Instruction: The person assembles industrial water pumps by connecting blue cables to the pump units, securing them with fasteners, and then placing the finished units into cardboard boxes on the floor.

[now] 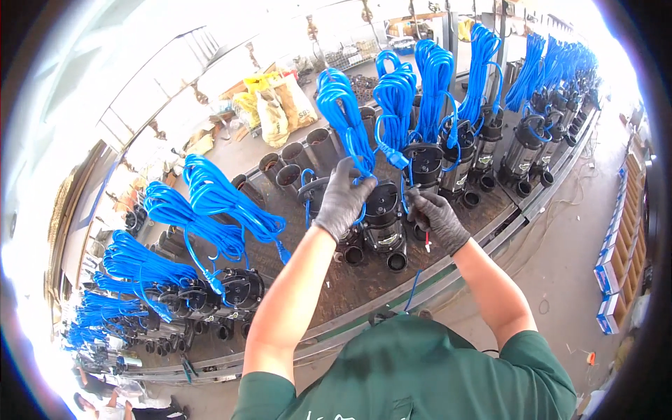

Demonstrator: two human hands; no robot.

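My left hand (342,199), in a dark glove, is closed round the lower end of a coiled blue cable (343,108) above a black and steel pump (383,210). Right of that pump, my gloved right hand (437,218) pinches at a thin blue strand (404,196); its fingertips are partly hidden. A small red and white piece (428,243) shows just under the right hand, and I cannot make out what it is. A blue plug (395,159) hangs from the neighbouring coil (396,91), between my hands and beyond them.
Several pumps with blue cable coils line the curved conveyor (350,297) on both sides. Dark open cylinders (294,155) stand behind my left hand. Hooks hang overhead along the far side. Sacks (273,115) lie beyond. Blue and brown boxes (616,259) are at the right.
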